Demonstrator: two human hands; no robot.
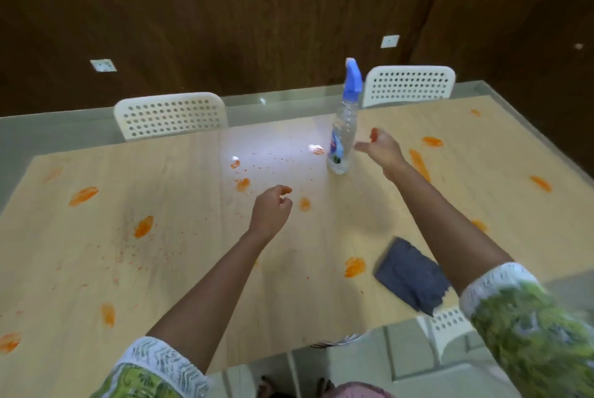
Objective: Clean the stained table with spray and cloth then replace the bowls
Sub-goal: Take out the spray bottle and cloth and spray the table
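Orange stains [143,226] remain; right hand [381,147] open beside spray bottle [343,132], left hand [271,209] loosely curled, empty. Grip bottle mid-body, upright.

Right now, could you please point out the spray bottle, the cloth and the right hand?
spray bottle [341,137]: head view, clear body.
cloth [409,275]: head view, middle of the fabric.
right hand [381,148]: head view, back of the hand.
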